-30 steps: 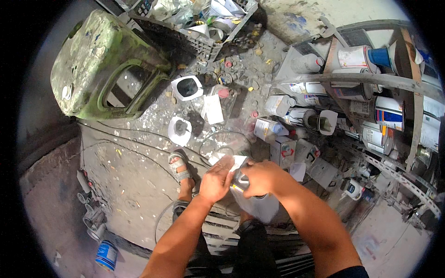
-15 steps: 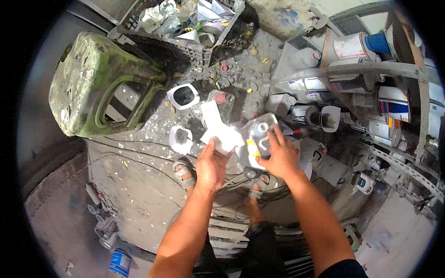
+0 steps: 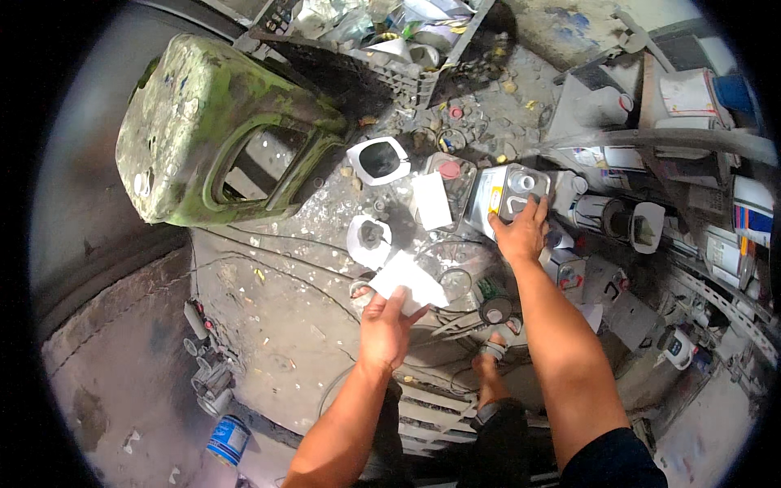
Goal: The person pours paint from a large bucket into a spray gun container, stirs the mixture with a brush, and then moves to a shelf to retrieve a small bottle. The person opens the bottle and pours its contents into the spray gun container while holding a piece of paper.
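Note:
My left hand (image 3: 386,329) pinches a folded sheet of white paper (image 3: 409,281) between thumb and fingers, above the floor. My right hand (image 3: 522,233) grips the top of a rectangular metal can (image 3: 486,201) with a pale round cap, its thumb on the near side and its fingers over the handle. To the left of that can stands another rectangular can with a red cap (image 3: 449,170), and a white card (image 3: 434,201) lies over its front. Closer to me is a dark round can (image 3: 495,311). Two containers with white paper collars, one farther (image 3: 380,160) and one nearer (image 3: 368,241), stand on the left.
A worn green stool-like shell (image 3: 191,146) lies at the left. At the back stands a plastic crate (image 3: 423,85) full of waste. Shelving (image 3: 651,137) crowded with paint cans lines the right. Cables (image 3: 301,264) cross the dirty floor, and a blue can (image 3: 229,439) lies lower left.
My right hand has carried the metal can forward, beside the red-capped one. The paper in my left hand is now apart from the card on that can. The whole view has shifted.

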`<control>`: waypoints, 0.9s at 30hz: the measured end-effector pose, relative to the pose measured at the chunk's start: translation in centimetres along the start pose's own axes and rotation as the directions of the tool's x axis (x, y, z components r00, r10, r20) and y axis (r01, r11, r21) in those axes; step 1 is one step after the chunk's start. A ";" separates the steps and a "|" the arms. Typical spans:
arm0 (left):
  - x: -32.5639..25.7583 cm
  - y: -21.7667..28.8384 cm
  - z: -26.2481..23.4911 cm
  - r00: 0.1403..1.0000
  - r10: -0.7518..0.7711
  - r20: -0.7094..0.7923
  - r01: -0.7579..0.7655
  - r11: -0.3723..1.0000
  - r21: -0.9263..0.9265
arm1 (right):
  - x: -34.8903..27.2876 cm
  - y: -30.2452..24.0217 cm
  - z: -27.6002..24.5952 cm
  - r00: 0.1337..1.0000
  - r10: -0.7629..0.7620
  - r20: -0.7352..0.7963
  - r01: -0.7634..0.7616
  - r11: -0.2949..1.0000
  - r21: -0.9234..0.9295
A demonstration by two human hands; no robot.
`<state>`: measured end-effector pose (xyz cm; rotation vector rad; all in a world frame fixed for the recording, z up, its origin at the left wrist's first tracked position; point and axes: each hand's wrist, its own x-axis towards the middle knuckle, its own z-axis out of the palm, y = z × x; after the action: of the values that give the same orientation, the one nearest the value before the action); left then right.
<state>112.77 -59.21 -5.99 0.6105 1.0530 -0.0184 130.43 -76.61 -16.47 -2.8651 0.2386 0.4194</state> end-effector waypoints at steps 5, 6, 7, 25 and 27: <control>-0.1 -2.1 -4.8 0.996 -0.054 -0.065 0.055 0.998 0.019 | -0.9 -0.5 1.5 1.000 0.027 -0.003 -0.027 0.999 -0.042; -0.2 -2.4 -5.1 0.996 -0.050 -0.069 0.051 0.998 0.021 | -0.9 -0.4 1.6 0.999 0.035 -0.001 -0.035 0.998 -0.050; -0.5 -2.3 -5.1 0.996 -0.044 -0.073 0.046 0.999 0.022 | -0.8 -0.1 1.6 1.000 0.001 0.003 -0.001 1.000 -0.018; -1.9 -3.5 -4.5 0.997 -0.042 -0.061 0.051 0.989 0.141 | -2.8 8.1 0.2 0.987 -0.157 0.034 0.145 0.963 0.225; -1.7 -3.8 -4.8 0.998 -0.036 -0.056 0.044 0.988 0.149 | -2.5 7.9 0.3 0.989 -0.150 0.011 0.146 0.970 0.193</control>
<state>106.90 -60.54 -7.98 0.7290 1.1225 -0.1177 126.50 -83.84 -17.61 -2.6644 0.0557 0.3811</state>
